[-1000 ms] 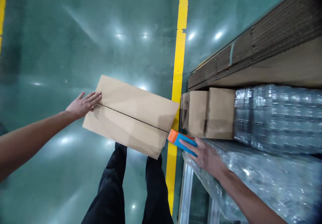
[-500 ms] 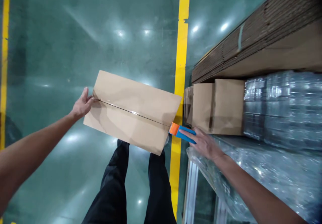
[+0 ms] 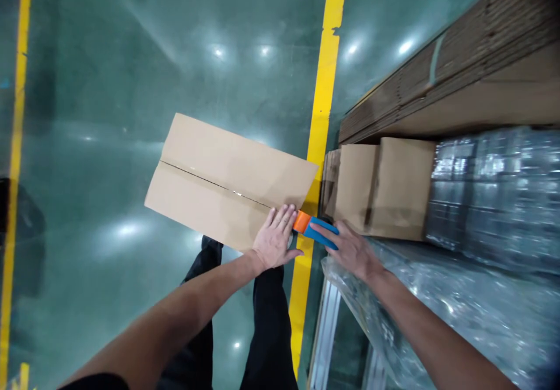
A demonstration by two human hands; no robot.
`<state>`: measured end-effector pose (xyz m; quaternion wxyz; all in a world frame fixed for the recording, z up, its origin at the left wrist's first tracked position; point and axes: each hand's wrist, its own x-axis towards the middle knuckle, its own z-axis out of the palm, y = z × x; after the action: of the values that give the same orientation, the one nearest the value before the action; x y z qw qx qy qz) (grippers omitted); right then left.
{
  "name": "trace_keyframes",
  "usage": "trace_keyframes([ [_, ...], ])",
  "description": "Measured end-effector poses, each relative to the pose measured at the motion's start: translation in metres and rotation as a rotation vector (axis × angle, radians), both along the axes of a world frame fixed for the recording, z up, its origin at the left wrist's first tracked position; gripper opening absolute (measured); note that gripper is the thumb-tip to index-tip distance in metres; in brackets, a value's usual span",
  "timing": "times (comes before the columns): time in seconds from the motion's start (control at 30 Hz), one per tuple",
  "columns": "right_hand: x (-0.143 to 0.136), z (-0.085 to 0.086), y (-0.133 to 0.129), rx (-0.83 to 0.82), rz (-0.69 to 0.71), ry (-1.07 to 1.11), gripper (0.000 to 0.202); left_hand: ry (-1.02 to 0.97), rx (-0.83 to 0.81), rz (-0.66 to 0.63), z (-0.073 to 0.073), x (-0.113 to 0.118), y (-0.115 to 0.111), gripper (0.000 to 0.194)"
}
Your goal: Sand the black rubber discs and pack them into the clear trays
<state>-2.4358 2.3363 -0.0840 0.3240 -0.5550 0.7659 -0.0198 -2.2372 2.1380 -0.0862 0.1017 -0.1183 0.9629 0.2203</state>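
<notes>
The brown rectangular cardboard box (image 3: 219,185) looks closed but untaped; at its right end, the left hand (image 3: 275,241) lies flat, the right hand (image 3: 355,251) grips a blue-and-orange plastic tape dispenser (image 3: 321,232).

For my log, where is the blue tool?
In the head view, the blue tool is right of centre, in the right hand, beside the carton and left hand.

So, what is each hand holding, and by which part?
Right hand: the orange-tipped tool, by its blue body. Left hand: nothing; it lies open on the box.
</notes>
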Motion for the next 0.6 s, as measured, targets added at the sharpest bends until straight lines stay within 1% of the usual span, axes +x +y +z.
trace_keyframes([
  [0.07,0.001,0.001,-0.001,0.005,0.003,-0.003,0.061,-0.004,-0.005,-0.028,0.002,-0.006,0.012,0.088],
  [0.17,0.0,0.002,0.006,0.006,0.007,-0.012,0.066,-0.026,-0.038,-0.038,-0.002,-0.005,0.009,0.077],
  [0.3,-0.008,0.003,0.038,0.027,-0.049,0.003,0.061,-0.06,-0.099,-0.053,-0.007,-0.001,0.005,0.077],
  [0.37,-0.012,0.005,0.055,0.049,-0.088,0.016,0.057,-0.072,-0.123,-0.055,-0.006,0.0,0.007,0.079],
  [0.43,-0.013,0.008,0.062,0.069,-0.115,0.024,0.057,-0.079,-0.141,-0.052,-0.004,-0.001,0.009,0.081],
  [0.47,-0.011,0.01,0.061,0.078,-0.128,0.028,0.059,-0.081,-0.148,-0.054,-0.002,-0.001,0.009,0.081],
  [0.53,-0.006,0.012,0.049,0.09,-0.158,0.03,0.065,-0.076,-0.159,-0.087,0.0,-0.003,0.006,0.079],
  [0.6,0.001,0.011,0.029,0.096,-0.201,0.016,0.068,-0.062,-0.162,-0.18,0.0,-0.006,0.0,0.077],
])
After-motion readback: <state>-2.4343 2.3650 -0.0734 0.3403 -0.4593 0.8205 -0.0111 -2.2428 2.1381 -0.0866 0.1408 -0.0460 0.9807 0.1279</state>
